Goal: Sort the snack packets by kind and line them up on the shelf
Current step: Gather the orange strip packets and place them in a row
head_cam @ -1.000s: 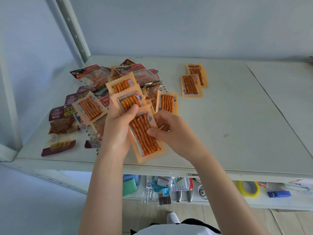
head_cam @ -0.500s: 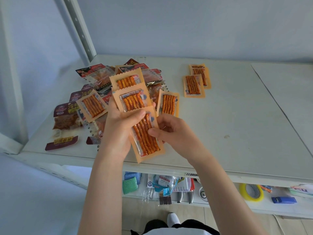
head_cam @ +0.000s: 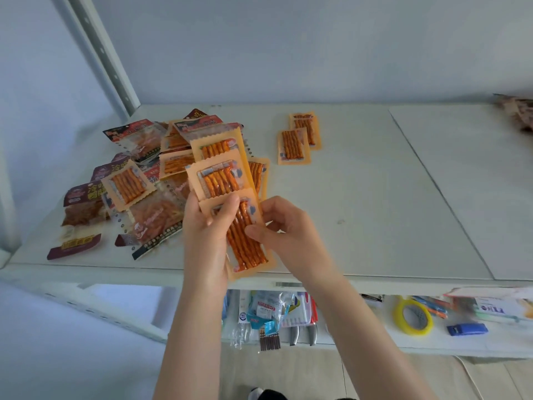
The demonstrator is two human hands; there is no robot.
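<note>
Three stick packets (head_cam: 222, 180) gripped by left hand (head_cam: 204, 235) and right hand (head_cam: 288, 229), two paired packets (head_cam: 294, 145) on shelf (head_cam: 375, 197)

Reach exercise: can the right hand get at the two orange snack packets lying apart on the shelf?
Probably yes: bare white shelf lies between right hand and the two orange packets; it pinches another packet.

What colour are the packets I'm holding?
The packets are pale orange with wavy-cut edges and red-brown in the middle. The head view shows them best.
</note>
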